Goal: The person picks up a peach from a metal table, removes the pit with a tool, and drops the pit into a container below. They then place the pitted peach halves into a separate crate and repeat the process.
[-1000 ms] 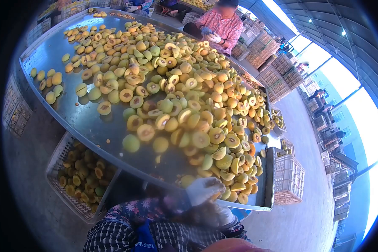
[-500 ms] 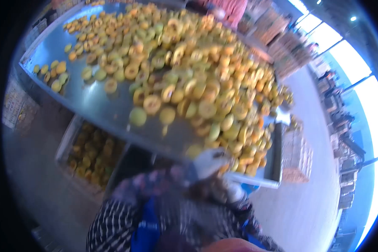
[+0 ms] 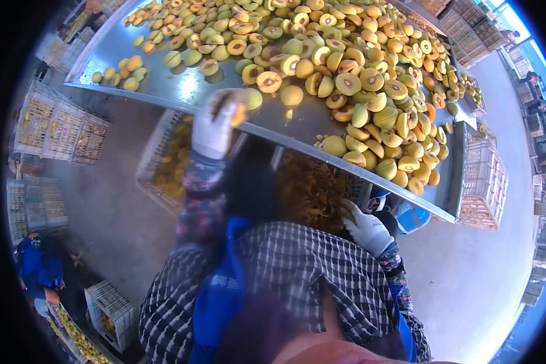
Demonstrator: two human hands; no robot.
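Observation:
My left hand, in a white glove, is raised at the near edge of the steel table and closed around a yellow fruit half. Just beyond it on the table lie a whole-looking half and a cut half with a dark pit hollow. My right hand, also gloved, is low under the table's edge beside a bin of brownish scraps; what it holds is not visible. A large heap of halved yellow fruit covers the table's middle and right.
Under the table's edge, left of my arm, a white crate holds fruit halves. Stacked white crates stand at left, another crate at the table's right end, a blue bucket below. A person in blue crouches lower left.
My head has tilted down, so the table shifted up in view. My left hand swung from the table's near right edge over to the left and rose, with a fruit half in it. The right hand dropped below the edge.

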